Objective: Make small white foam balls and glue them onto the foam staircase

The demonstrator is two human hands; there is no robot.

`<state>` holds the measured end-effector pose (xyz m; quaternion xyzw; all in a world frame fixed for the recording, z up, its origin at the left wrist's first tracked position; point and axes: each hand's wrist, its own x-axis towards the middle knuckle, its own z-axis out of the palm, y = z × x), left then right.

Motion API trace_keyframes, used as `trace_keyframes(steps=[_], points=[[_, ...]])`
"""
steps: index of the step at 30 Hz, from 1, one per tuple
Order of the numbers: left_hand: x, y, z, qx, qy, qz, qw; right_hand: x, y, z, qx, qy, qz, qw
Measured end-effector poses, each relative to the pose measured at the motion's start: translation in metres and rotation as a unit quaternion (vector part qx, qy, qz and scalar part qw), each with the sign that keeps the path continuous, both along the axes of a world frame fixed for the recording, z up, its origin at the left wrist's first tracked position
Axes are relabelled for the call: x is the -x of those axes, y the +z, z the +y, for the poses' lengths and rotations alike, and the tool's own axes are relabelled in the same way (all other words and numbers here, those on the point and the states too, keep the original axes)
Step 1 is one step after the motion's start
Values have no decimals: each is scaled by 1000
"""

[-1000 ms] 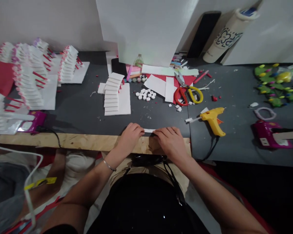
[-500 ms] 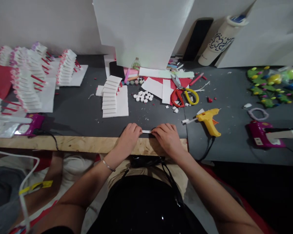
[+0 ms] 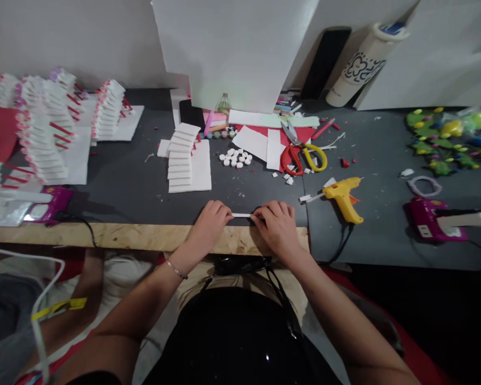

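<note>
Strip (image 3: 241,215), thin and white, spans the gap between left hand (image 3: 210,222) and right hand (image 3: 278,227) above the near edge of the bench (image 3: 138,179), each end pinched in closed fingers, probably to keep it straight. Scissors (image 3: 298,142) and a glue gun (image 3: 343,197) lie on the right side, perhaps for easy reach. Both forearms slant inward, backs of the hands upward.

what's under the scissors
Red paper shows beside the blades of the scissors, and dark tabletop beside the handles; whatever lies directly beneath them is covered.
</note>
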<state>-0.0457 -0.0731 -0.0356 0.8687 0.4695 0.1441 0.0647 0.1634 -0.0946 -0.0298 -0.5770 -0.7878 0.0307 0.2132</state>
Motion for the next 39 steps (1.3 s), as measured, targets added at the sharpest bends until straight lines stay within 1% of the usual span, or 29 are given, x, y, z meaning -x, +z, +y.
trace_keyframes(steps=[4,7,9,14,17,21,24,28,32,36,39], points=[[5,1,4,-8,13,31,999,-1,2,1,3,-9,7,1000],[7,3,8,9,9,38,999,-1,5,2,11,-8,9,1000],[7,6,9,23,17,44,999,-1,7,3,18,-8,10,1000],[3,16,10,53,65,55,995,-4,9,9,23,-11,25,999],[2,23,12,84,77,49,992,-6,8,14,31,-10,40,999],[1,32,16,119,73,58,989,-9,6,21,51,-15,35,998],[0,36,18,116,54,59,990,-8,9,20,48,-11,20,999],[-3,35,16,99,3,51,994,-2,15,13,27,12,-33,999],[-5,34,15,91,-31,62,993,4,15,13,23,37,-76,996],[-8,34,14,87,-28,52,994,5,10,16,19,55,-109,992],[-11,36,12,79,-10,47,996,6,5,15,-1,64,-121,991]])
